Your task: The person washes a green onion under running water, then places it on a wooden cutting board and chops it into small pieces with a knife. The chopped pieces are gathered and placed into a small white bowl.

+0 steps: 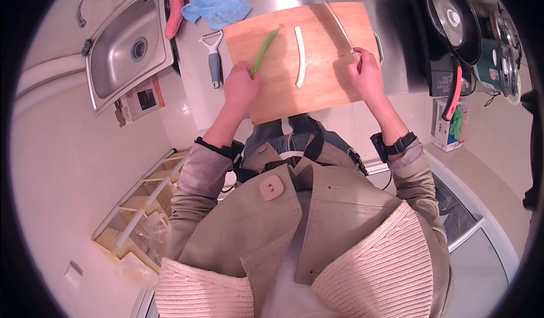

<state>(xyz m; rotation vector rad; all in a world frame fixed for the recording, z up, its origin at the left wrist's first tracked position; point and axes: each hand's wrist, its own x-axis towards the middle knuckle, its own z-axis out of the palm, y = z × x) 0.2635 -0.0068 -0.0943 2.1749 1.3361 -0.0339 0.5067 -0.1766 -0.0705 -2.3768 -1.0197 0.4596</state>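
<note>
My left hand (242,86) holds the lower end of a long green vegetable piece (264,52) over the left part of a wooden cutting board (327,80). Near the middle of the board lies a pale, slightly curved vegetable stalk (301,58), and neither hand touches it. At the board's right side my right hand (365,72) grips the handle of a kitchen knife (338,20), its blade pointing up and away to the left. The knife's shadow falls across the board.
Left of the board lie a Y-shaped peeler (214,63), a blue cloth (219,5) and a reddish, elongated root vegetable (174,14). A steel sink (121,41) with a tap is at the far left. On the right, a black frying pan (475,33) sits on a cooktop (442,80).
</note>
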